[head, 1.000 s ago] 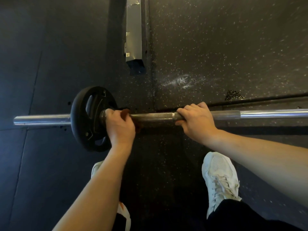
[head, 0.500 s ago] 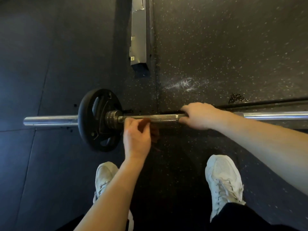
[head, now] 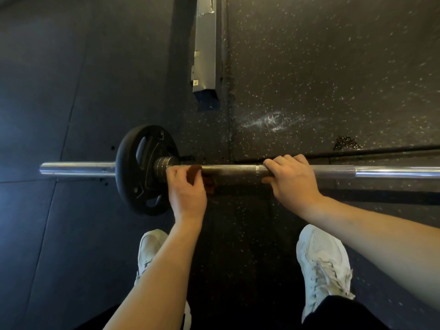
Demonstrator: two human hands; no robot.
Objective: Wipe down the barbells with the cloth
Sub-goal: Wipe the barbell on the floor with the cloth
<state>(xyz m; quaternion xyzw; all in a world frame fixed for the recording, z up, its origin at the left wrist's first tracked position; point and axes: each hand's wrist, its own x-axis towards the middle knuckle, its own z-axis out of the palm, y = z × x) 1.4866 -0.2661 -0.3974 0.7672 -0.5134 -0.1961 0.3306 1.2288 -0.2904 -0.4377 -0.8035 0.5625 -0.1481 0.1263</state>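
A steel barbell (head: 234,171) lies across the black rubber floor, with a black weight plate (head: 140,170) on its left sleeve. My left hand (head: 187,194) holds a small brown cloth (head: 195,172) pressed on the bar just right of the collar, beside the plate. Part of the cloth hangs below the bar. My right hand (head: 294,181) grips the knurled shaft further right, fingers wrapped over the top.
A metal rack foot (head: 205,58) lies on the floor behind the bar. A white chalk smear (head: 273,121) marks the speckled mat. My two white shoes (head: 323,265) stand close to the bar. A raised platform edge (head: 381,148) runs along behind the right shaft.
My left hand slid the cloth right along the bar from the collar, came off below it, and now presses the cloth on the bar again near the collar. My right hand keeps its grip.
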